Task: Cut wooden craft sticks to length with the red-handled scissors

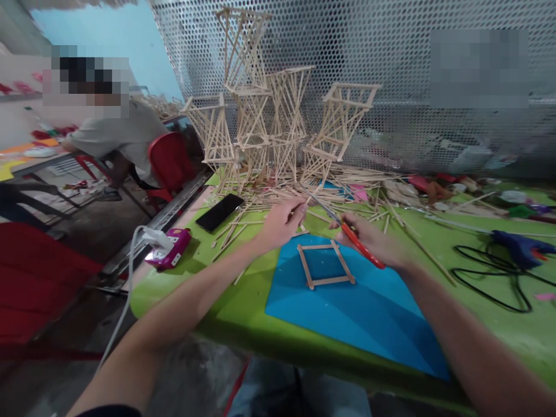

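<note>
My left hand [281, 221] is closed in a pinch on a thin wooden stick, held over the green table [226, 301] just above a blue sheet [369, 313]. My right hand [371, 238] grips red-handled scissors [362, 246], whose blades point up-left toward the stick near my left fingers. On the blue sheet lies a square frame of flat wooden sticks [325, 264], just below both hands. Behind them a heap of loose sticks [304, 185] surrounds several tall stick towers [260, 110].
A black phone [219, 212] and a pink power strip [167, 249] with a white cable lie at the table's left. A blue glue gun [519, 248] with black cord sits at right. A person sits on a red chair [171, 162] at far left. Perforated metal panel behind.
</note>
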### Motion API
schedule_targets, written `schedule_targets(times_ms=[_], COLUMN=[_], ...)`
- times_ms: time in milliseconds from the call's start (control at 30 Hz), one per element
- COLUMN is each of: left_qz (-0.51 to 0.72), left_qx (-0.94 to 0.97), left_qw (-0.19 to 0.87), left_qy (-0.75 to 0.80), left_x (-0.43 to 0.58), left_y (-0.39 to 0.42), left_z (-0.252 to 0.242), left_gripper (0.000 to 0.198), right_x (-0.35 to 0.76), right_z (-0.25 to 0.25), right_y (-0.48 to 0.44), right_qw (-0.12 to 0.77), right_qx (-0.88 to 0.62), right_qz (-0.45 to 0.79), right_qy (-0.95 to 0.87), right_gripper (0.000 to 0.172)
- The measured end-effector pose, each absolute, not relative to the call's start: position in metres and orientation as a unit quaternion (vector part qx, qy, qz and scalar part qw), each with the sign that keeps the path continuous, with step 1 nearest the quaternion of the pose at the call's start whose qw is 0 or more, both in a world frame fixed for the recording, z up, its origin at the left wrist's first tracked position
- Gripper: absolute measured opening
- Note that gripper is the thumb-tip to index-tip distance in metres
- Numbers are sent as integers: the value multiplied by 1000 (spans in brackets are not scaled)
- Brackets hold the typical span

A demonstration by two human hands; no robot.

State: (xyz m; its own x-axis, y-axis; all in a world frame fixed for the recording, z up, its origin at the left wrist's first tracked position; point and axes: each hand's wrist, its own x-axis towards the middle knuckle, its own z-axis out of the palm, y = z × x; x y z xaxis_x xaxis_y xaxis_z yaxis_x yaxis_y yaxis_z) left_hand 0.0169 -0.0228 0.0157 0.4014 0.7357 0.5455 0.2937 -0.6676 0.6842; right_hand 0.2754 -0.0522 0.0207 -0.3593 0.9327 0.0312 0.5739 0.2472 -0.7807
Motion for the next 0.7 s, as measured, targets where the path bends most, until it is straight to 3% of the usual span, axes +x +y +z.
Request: schedule_targets(times_ms=[300,433,700], left_qz=[387,375,360], left_qx=[801,796,822], left_qw=[319,354,301], left_qy=[327,317,322], left_x=[20,18,15], left_y=[-28,-29,-23], left_z=[20,20,17], left_gripper=[38,41,39], right_x=[280,282,263], right_z=[12,13,21], right_y=[-51,-51,-57], right_qw=[239,232,207], right_qx=[-476,-446,-533], right_qz=[374,384,279], right_qy=[-759,-774,-772], right_gripper=[54,49,44])
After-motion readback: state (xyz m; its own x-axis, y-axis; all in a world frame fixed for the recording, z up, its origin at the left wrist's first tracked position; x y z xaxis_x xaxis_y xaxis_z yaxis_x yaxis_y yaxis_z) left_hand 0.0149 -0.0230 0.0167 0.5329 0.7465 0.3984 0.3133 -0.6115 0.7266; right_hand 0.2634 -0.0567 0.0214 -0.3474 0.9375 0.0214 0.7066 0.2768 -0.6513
